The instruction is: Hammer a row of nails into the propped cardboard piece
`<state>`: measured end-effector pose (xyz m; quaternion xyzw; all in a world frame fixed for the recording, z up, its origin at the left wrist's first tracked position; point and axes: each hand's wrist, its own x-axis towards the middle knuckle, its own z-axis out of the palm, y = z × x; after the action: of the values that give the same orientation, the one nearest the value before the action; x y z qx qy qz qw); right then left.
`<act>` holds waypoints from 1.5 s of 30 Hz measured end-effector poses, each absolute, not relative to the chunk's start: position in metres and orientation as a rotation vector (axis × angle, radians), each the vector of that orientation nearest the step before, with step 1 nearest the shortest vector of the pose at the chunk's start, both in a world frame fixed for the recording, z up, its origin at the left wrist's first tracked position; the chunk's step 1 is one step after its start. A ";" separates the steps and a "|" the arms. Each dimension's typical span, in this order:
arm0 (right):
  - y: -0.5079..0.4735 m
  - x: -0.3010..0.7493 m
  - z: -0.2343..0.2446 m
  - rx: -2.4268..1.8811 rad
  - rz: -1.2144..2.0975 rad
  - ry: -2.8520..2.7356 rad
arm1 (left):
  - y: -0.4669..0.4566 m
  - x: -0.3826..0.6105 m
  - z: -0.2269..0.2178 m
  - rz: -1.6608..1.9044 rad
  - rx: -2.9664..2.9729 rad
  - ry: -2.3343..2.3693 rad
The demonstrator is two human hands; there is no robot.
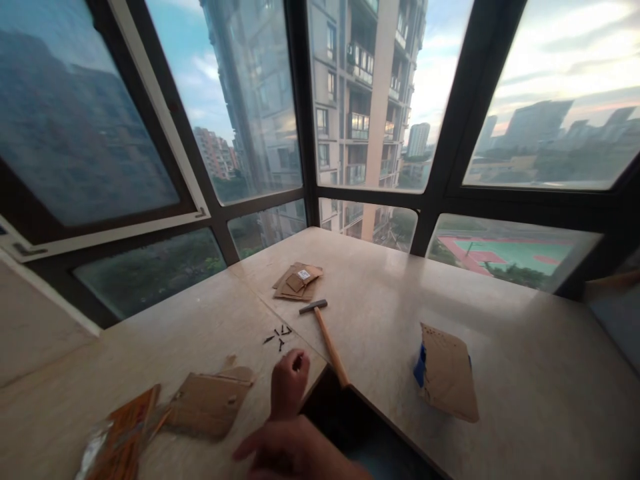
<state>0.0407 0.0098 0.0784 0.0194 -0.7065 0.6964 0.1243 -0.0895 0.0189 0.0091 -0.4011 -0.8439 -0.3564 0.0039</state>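
My left hand (289, 383) rests on the pale stone counter (525, 373), curled into a fist with the thumb against the index finger; whether it holds anything is hidden. Just beyond it lie several small black nails (278, 337). A hammer (326, 337) with a wooden handle lies to its right, head pointing away from me. My right hand (287, 453) sits at the bottom edge, below the left wrist, with a finger stretched leftwards and nothing seen in it. A flat cardboard piece (207, 403) lies left of my left hand.
A small stack of cardboard pieces (297, 280) lies farther back. Cardboard over a blue object (447, 380) lies to the right. An orange packet in clear wrap (120, 440) is at the lower left. A dark recess (345, 420) cuts into the counter's near edge. Windows surround the counter.
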 end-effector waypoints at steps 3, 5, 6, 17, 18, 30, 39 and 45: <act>0.047 0.046 0.051 -0.280 1.903 -2.130 | 0.024 -0.149 0.006 -0.968 -0.980 -2.754; 0.072 0.046 0.038 -0.567 1.576 -2.200 | 0.023 -0.174 -0.004 -0.923 -0.933 -2.787; 0.083 0.046 0.034 -0.670 1.451 -2.203 | 0.021 -0.182 -0.010 -0.911 -0.937 -2.795; 0.141 -0.006 0.000 -1.214 0.772 -2.500 | 0.008 -0.203 -0.043 -0.949 -1.071 -2.746; 0.145 -0.010 -0.003 -1.232 0.758 -2.527 | 0.008 -0.204 -0.044 -1.010 -1.036 -2.724; 0.171 -0.009 -0.011 -1.280 1.003 -2.364 | 0.017 -0.204 -0.054 -1.501 -0.844 -2.549; 0.118 0.050 0.011 -1.039 1.573 -1.786 | 0.016 -0.202 -0.044 -1.699 -0.739 -2.526; 0.086 0.108 0.034 -0.850 1.886 -1.151 | 0.020 -0.194 -0.040 -1.801 -0.686 -2.417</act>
<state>0.1081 0.0858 0.0335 -0.3324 -0.4501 0.7379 0.3774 -0.1937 0.0205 -0.0400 -0.2220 -0.7817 -0.5823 0.0249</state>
